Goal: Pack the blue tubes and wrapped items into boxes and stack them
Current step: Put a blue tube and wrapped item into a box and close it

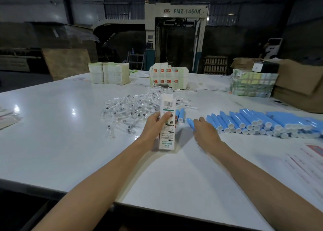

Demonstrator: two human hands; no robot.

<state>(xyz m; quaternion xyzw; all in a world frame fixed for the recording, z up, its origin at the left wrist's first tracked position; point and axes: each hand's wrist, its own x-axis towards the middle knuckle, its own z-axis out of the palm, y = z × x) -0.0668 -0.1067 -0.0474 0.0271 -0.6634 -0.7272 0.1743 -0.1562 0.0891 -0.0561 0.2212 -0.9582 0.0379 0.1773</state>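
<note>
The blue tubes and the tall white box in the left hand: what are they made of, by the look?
The blue tubes look like soft plastic: smooth, slightly shiny, with white caps at the ends. The white box, held by the left hand, is probably thin printed cardboard: matte, with crisp folded edges and a barcode.

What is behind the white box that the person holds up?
Behind the white box, gripped by the left hand, lies a pile of clear wrapped items; two blue tubes show past the box's right edge. Whatever lies directly behind it is covered.
</note>
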